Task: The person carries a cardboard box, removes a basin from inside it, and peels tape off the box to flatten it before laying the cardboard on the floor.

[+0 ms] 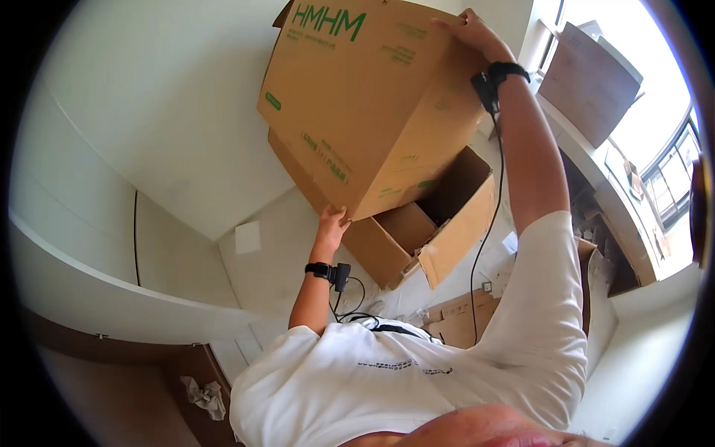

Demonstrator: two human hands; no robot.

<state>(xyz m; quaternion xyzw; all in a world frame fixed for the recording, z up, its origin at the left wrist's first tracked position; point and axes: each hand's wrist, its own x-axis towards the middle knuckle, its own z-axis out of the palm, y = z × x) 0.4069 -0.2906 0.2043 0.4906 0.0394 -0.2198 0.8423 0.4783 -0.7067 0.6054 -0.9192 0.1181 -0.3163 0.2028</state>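
Observation:
A large brown cardboard box (pixel 357 97) with green HMHM lettering is tilted in front of me, between my two hands. My left hand (pixel 332 223) grips its lower corner, with the thumb and fingers at the edge. Up at the box's far top edge, my right hand (pixel 477 36) holds on, arm stretched out; part of its fingers is hidden. Beneath it stands an open cardboard box (pixel 458 246), which has a smaller carton (pixel 406 223) and some scraps inside. Black straps with small devices and cables are on both wrists.
A cardboard box (pixel 588 82) sits on the ledge by the bright window at right. Flattened cardboard (pixel 462 316) and scraps lie on the floor. Crumpled paper (pixel 202 397) rests in the brown cabinet at lower left. A cable (pixel 491 238) hangs from my right wrist.

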